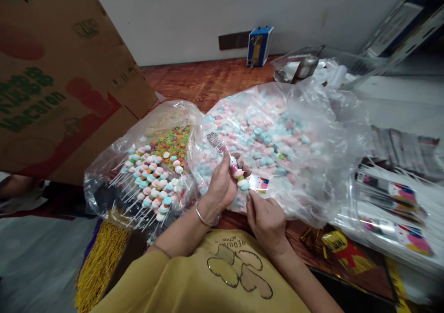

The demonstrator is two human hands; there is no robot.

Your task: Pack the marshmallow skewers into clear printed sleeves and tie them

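Observation:
My left hand (220, 181) is closed around a marshmallow skewer (240, 178) and a small clear printed wrapper (215, 140) at its upper end. Pink, green and blue-white pieces show below the fingers. Just under the lowest piece, my right hand (266, 216) is closed in a pinch at the skewer's stick, which is mostly hidden. Beyond both hands lies a large clear bag of loose pink and blue marshmallows (263, 134). A pile of finished marshmallow skewers (154, 178), white sticks outward, rests at left on a bag of coloured cereal rings (173, 139).
A large cardboard box (69, 81) stands at left. Printed wrappers (391, 211) and white sticks lie at right. A blue device (259, 46) stands by the wall, with a clear plastic tray (360, 63) to its right. Yellow fringe (100, 262) hangs at lower left.

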